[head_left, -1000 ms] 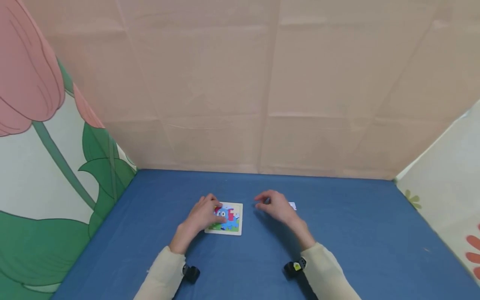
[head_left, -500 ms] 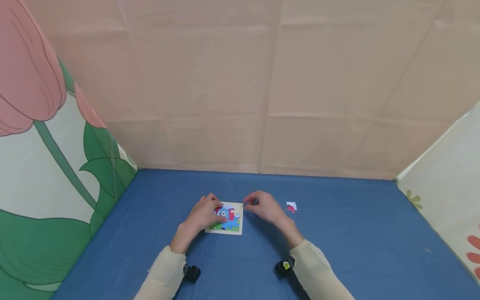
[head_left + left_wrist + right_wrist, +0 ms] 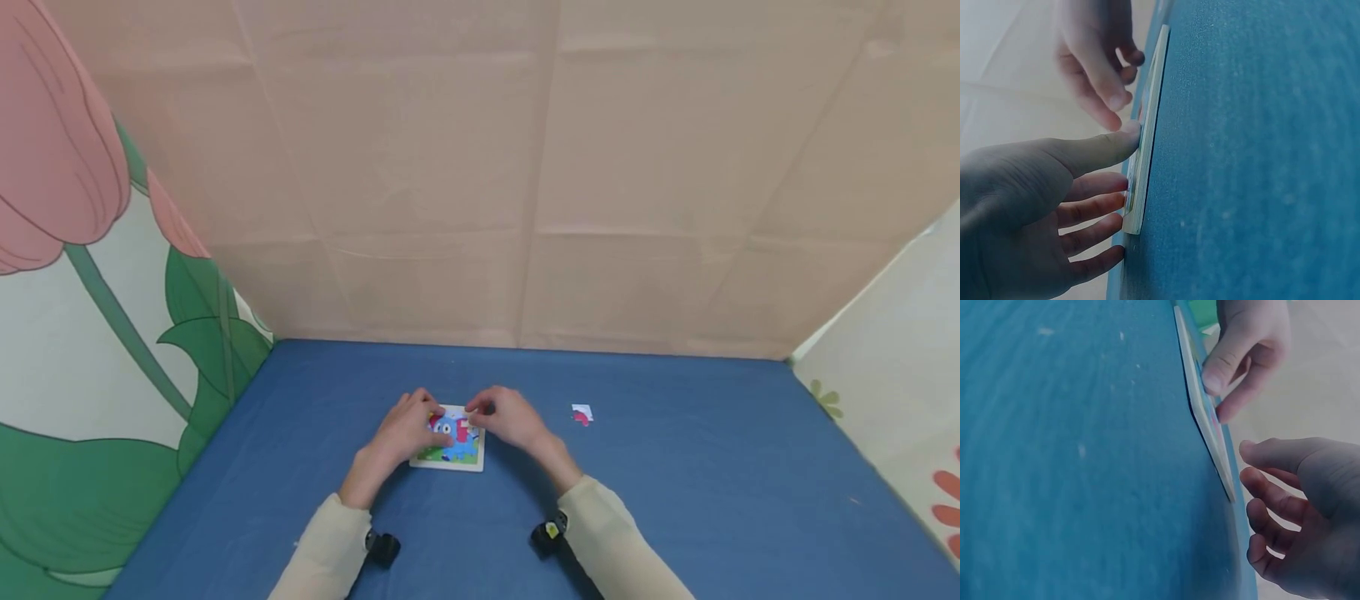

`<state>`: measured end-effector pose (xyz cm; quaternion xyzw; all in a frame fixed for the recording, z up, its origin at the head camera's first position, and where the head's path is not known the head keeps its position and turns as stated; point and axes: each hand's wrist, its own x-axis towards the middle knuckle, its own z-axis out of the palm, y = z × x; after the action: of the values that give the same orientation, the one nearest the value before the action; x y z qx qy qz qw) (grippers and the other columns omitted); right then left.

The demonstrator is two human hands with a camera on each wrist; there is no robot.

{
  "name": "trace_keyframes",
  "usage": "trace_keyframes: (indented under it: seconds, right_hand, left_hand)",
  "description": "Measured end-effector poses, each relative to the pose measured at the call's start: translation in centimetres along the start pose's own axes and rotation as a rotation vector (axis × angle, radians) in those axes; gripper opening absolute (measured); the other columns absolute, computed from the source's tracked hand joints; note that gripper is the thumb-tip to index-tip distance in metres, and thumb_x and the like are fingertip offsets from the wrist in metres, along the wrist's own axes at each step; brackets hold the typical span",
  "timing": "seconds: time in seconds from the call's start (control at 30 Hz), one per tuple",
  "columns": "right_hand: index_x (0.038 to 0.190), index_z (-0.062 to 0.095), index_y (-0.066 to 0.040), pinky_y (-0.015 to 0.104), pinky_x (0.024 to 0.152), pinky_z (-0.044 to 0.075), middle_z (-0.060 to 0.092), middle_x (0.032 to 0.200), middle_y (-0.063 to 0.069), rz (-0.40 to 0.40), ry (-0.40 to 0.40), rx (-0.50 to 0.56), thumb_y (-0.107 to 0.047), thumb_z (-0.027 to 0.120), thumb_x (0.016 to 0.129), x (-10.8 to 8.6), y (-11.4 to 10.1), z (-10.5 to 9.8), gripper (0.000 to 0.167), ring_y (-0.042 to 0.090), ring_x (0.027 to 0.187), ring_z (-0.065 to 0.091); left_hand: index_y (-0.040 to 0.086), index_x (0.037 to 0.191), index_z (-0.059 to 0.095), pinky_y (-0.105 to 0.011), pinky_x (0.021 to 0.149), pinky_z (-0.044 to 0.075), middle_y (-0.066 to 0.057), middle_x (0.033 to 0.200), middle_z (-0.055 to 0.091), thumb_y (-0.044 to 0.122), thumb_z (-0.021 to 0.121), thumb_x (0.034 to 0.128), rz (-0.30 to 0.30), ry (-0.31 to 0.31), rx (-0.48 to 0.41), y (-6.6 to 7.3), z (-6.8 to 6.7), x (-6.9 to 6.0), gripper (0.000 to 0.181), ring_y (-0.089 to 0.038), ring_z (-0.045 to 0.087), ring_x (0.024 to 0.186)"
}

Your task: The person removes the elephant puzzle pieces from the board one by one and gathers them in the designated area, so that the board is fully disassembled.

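Observation:
A small square jigsaw puzzle (image 3: 457,454) with a pale frame and a blue cartoon animal picture lies flat on the blue table. My left hand (image 3: 405,427) rests on its left side; the thumb presses the picture and the fairly straight fingers touch the left part, as the left wrist view shows. Over the upper right corner is my right hand (image 3: 510,417), thumb and fingers loosely bent. In the right wrist view, nothing shows between the right thumb (image 3: 1266,452) and fingers. A pale slot shows in the picture's upper right. A loose white-and-pink puzzle piece (image 3: 582,414) lies farther right.
The blue table (image 3: 675,467) extends on both sides of the puzzle. A beige cloth wall (image 3: 525,208) rises behind it, with a flower-patterned panel (image 3: 127,333) on the left and another pale panel (image 3: 892,375) on the right.
My right hand has moved left from beside the loose piece to the puzzle's upper right corner, uncovering that piece. My left hand and the puzzle have stayed in place.

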<state>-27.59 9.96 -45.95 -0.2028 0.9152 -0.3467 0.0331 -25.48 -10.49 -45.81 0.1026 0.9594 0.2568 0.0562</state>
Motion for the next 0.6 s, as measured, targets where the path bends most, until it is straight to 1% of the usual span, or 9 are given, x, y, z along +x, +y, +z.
trace_keyframes:
  seconds: [0.1,0.3,0.6]
  right_hand:
    - [0.103,0.076,-0.013,0.03,0.069,0.047,0.067,0.089,0.0,0.002,-0.012,0.008,-0.015,0.072,0.09,0.24,-0.15,0.3,0.014,0.013,0.078,0.056]
    - [0.102,0.076,-0.013,0.029,0.066,0.046,0.066,0.087,-0.001,0.01,-0.02,0.002,-0.016,0.072,0.09,0.63,0.06,0.72,0.013,0.013,0.076,0.055]
    - [0.099,0.077,-0.013,0.027,0.064,0.045,0.065,0.083,-0.003,0.017,-0.017,-0.038,-0.015,0.073,0.09,0.91,-0.04,1.07,0.01,0.012,0.072,0.055]
  left_hand:
    - [0.008,0.123,0.07,-0.043,0.091,0.045,-0.005,0.121,0.057,0.039,0.083,0.0795,-0.002,0.004,-0.004,-0.14,0.03,0.02,0.055,-0.023,0.048,0.106]
    - [0.009,0.123,0.07,-0.043,0.091,0.044,-0.005,0.12,0.056,0.039,0.084,0.0791,-0.002,0.005,-0.015,-0.2,0.11,0.03,0.055,-0.023,0.048,0.106]
    - [0.008,0.123,0.07,-0.042,0.089,0.045,-0.005,0.119,0.056,0.038,0.083,0.0796,0.007,0.006,-0.012,-0.29,0.09,0.04,0.055,-0.023,0.048,0.105]
